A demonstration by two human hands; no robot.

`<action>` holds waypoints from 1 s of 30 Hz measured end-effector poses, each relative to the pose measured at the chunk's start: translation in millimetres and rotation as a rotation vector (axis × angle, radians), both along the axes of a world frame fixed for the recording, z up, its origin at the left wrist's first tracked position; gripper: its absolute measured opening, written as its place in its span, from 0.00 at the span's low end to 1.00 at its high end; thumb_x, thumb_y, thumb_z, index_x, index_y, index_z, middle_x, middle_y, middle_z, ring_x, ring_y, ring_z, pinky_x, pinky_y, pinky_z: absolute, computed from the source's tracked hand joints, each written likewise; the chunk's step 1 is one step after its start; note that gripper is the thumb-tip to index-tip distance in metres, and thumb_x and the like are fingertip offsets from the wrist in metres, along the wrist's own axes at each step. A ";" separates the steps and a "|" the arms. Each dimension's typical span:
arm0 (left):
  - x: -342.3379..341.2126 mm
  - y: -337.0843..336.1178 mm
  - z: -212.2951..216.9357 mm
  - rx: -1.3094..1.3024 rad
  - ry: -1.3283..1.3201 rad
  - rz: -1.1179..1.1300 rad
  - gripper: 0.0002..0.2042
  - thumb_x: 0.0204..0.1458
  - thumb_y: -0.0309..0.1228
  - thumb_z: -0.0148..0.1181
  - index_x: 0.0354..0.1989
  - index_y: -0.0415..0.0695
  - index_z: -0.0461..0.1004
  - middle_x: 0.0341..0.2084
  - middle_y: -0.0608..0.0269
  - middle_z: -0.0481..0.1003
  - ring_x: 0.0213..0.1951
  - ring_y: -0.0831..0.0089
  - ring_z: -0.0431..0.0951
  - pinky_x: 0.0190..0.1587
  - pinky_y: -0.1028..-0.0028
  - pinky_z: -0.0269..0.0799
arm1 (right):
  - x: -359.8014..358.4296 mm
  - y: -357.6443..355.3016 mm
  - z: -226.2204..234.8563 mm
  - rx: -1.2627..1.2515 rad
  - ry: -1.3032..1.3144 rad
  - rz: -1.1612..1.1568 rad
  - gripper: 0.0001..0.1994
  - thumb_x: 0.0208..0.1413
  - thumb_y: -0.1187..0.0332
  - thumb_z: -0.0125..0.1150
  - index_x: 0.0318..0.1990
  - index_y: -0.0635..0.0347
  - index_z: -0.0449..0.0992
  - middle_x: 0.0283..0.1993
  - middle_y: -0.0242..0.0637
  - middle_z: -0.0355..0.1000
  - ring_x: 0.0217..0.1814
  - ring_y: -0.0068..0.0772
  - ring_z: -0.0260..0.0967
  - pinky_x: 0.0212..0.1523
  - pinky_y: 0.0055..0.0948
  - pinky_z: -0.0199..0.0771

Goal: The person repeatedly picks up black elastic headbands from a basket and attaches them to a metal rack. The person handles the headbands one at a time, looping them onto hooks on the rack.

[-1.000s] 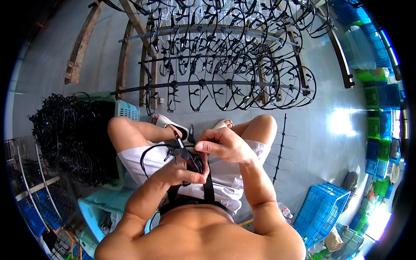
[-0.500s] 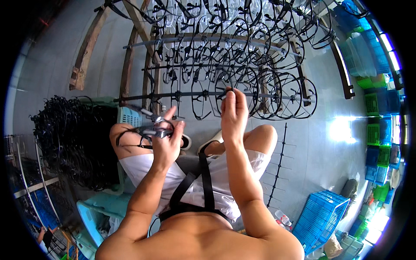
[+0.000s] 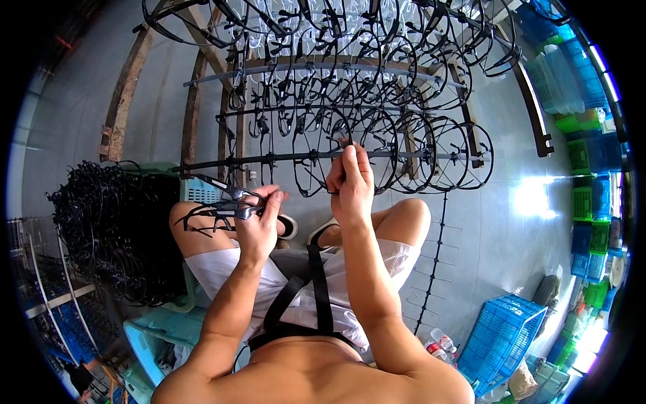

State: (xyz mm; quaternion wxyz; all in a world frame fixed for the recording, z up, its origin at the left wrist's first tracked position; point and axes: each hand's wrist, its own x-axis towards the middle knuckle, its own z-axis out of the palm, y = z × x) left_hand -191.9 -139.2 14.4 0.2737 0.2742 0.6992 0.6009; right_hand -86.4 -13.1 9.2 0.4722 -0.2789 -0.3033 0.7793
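Head view looks down on a seated person facing a wooden rack [image 3: 195,101] strung with horizontal rods. From the rods hang rows of black eyeglass frames [image 3: 377,128], thin glossy loops with curved arms, packed close together and overlapping so that single ones are hard to separate by eye.

Left hand [image 3: 259,225] sits below the rack, over the left knee, curled closed around a small bundle of black frames [image 3: 219,202]. The bundle sticks out to the left of the fist: slim dark plastic arms, slightly bent, some crossing each other, with a grey sheen where light catches them.

Right hand [image 3: 350,182] is raised to the lowest rod [image 3: 269,160] of the rack, fingers pinched together at a frame [image 3: 316,172] hanging there. That piece is a thin black oval hoop, dangling just left of the fingertips and touching them; whether it is fully gripped or only steadied I cannot tell.

Left of the rack, beside the person's left leg, lies a large tangled heap of black frames [image 3: 114,229], matte and wiry. Below and right of the rack, on the grey floor [image 3: 491,242], stands a blue plastic crate [image 3: 505,337], and stacked green and blue crates [image 3: 592,182] line the far right edge. A black strap [image 3: 316,283] runs down the person's lap.
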 end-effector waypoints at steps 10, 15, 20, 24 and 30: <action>3.1 7.8 0.6 0.029 -0.124 0.032 0.10 0.55 0.29 0.57 0.40 0.34 0.73 0.31 0.56 0.78 0.27 0.78 0.73 0.31 0.79 0.70 | 13.5 -51.2 -34.6 0.158 -0.037 -0.126 0.22 0.55 0.80 0.56 0.58 0.65 0.63 0.43 0.31 0.69 0.42 0.19 0.65 0.45 0.17 0.65; -2.7 10.2 2.2 0.028 -0.086 0.007 0.10 0.55 0.29 0.57 0.40 0.34 0.73 0.31 0.56 0.78 0.28 0.78 0.74 0.32 0.80 0.70 | 8.3 -46.8 -24.8 0.012 0.023 -0.210 0.19 0.52 0.81 0.58 0.54 0.65 0.68 0.41 0.36 0.73 0.39 0.22 0.69 0.40 0.20 0.68; -0.8 7.4 1.2 0.039 -0.131 -0.002 0.10 0.55 0.29 0.56 0.40 0.33 0.73 0.31 0.57 0.78 0.29 0.79 0.74 0.32 0.80 0.70 | 13.6 -47.6 -26.6 0.020 0.056 -0.146 0.20 0.52 0.81 0.58 0.54 0.64 0.67 0.43 0.35 0.72 0.44 0.23 0.69 0.45 0.21 0.70; -5.2 -5.8 7.1 -0.005 -0.199 -0.038 0.14 0.57 0.31 0.54 0.47 0.34 0.69 0.34 0.57 0.77 0.30 0.78 0.74 0.33 0.80 0.71 | 19.3 -54.5 -2.1 0.681 -0.826 -0.261 0.27 0.49 0.78 0.61 0.59 0.64 0.61 0.53 0.46 0.64 0.58 0.37 0.60 0.56 0.33 0.61; -0.9 -45.6 27.7 0.250 -0.695 -0.183 0.22 0.60 0.37 0.38 0.59 0.38 0.61 0.58 0.52 0.63 0.58 0.64 0.63 0.58 0.66 0.60 | 3.2 -91.0 37.0 0.897 -0.558 0.344 0.11 0.52 0.73 0.59 0.44 0.63 0.72 0.42 0.47 0.67 0.44 0.44 0.64 0.46 0.36 0.66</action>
